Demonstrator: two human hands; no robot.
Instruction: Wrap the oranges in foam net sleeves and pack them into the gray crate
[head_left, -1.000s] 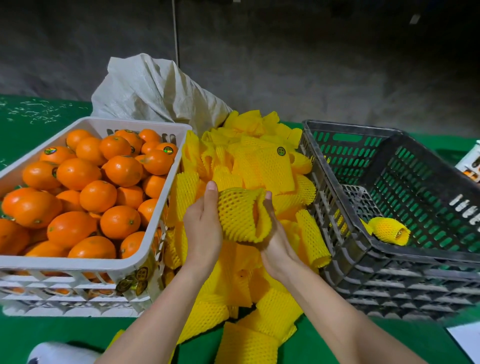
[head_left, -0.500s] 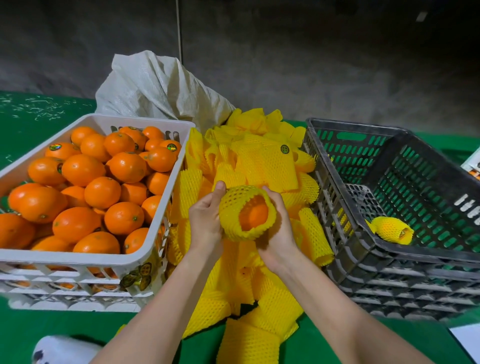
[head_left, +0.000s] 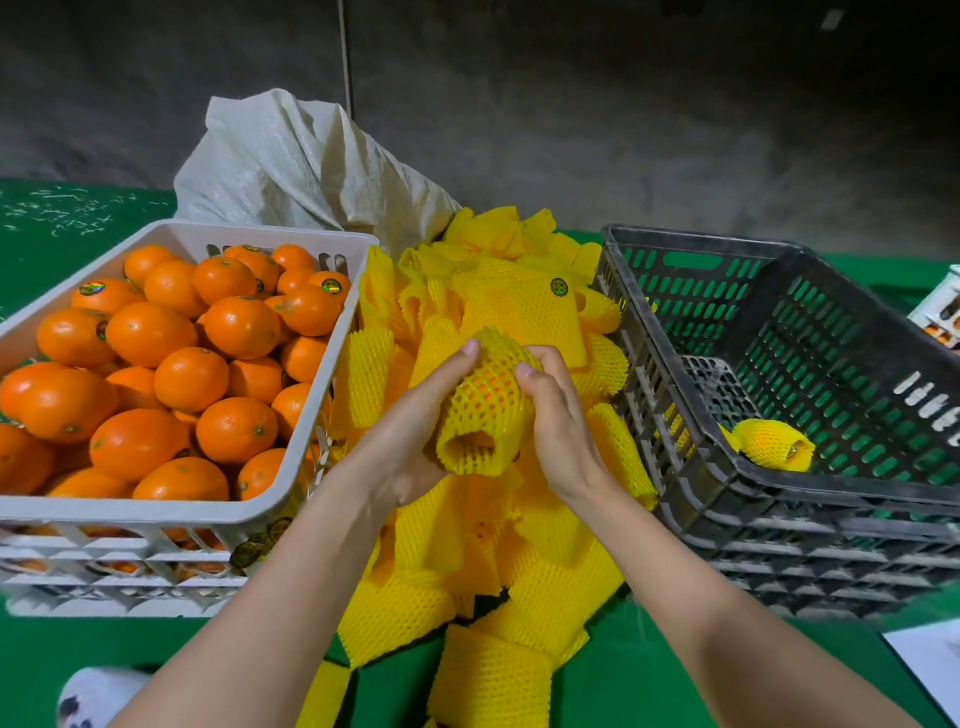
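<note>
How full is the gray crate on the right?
Nearly empty: the gray crate holds only one wrapped orange, lying on its floor near the front wall.

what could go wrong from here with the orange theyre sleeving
1. The foam net sleeve held between the left hand and right hand gapes open at its near end. The orange inside might slip out on the way to the gray crate.
2. If it drops, it would likely land in the pile of loose sleeves below and need fishing out.
</note>
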